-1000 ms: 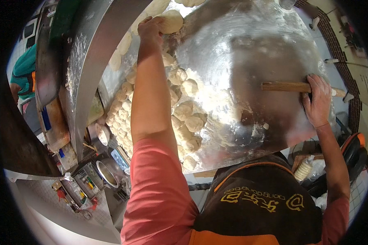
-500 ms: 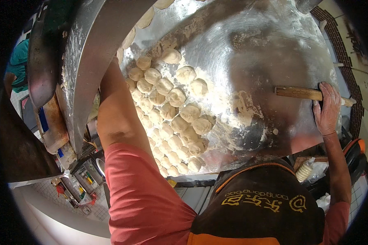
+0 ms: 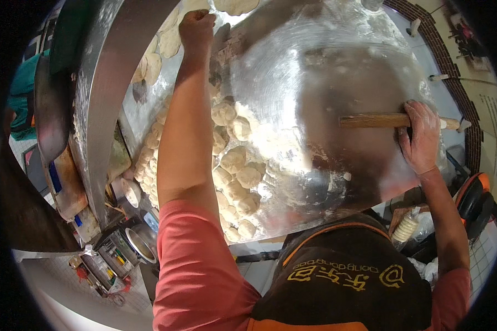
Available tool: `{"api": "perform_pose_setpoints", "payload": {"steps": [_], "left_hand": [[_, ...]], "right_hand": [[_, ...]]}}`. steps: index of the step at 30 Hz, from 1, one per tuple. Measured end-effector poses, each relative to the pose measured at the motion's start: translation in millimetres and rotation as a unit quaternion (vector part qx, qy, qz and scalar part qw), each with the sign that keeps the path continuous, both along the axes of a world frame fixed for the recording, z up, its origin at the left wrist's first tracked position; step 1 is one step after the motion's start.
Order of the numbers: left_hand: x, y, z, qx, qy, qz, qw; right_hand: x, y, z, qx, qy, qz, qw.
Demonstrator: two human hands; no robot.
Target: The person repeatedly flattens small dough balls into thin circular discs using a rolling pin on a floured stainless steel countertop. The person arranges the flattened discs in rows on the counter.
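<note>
My left hand (image 3: 197,28) reaches to the far left of the floured metal table (image 3: 281,55). Its fingers are curled closed, and whatever they may hold is hidden. Flattened dough rounds (image 3: 169,42) lie beside it, with a larger piece (image 3: 236,5) just to its right. Wrapped in my right hand (image 3: 423,139) is a wooden rolling pin (image 3: 371,120), lying crosswise over the table's right side. Many small dough balls (image 3: 233,160) sit clustered at the near left, partly covered by my left forearm.
A curved metal hood edge (image 3: 102,83) hangs close along the left of my arm. Loose flour (image 3: 276,149) and a small dough scrap (image 3: 347,176) are on the table. Left of the table are a metal bowl (image 3: 141,245) and a tool box (image 3: 116,256). A person in green (image 3: 23,105) is farther left.
My left hand has come out from behind the hood edge and shows beside the flattened dough. The right hand, still on the rolling pin, appears farther left in view as the view shifts.
</note>
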State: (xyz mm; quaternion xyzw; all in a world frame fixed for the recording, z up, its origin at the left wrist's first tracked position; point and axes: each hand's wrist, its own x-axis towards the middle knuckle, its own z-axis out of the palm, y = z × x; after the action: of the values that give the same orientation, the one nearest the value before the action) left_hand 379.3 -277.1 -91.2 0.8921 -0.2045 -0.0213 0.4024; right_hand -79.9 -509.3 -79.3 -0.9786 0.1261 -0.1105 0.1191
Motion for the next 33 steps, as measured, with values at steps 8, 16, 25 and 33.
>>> {"api": "perform_pose_setpoints", "payload": {"steps": [8, 16, 25, 33], "left_hand": [[-6.4, -96.7, 8.6, 0.25, -0.061, 0.076, 0.963], [18.5, -107.8, 3.2, 0.268, 0.025, 0.144, 0.952], [27.1, -101.0, -9.9, 0.23, 0.003, 0.065, 0.971], [-27.5, -94.4, 3.6, -0.164, 0.311, 0.134, 0.927]], "right_hand": [[-2.5, -3.6, 2.9, 0.05, -0.03, -0.015, 0.998], [-4.6, -4.2, -2.0, 0.035, -0.022, -0.018, 0.999], [-1.8, -3.9, -0.2, 0.034, -0.053, -0.008, 0.998], [3.4, 0.4, 4.7, 0.048, -0.039, -0.014, 0.998]]}}
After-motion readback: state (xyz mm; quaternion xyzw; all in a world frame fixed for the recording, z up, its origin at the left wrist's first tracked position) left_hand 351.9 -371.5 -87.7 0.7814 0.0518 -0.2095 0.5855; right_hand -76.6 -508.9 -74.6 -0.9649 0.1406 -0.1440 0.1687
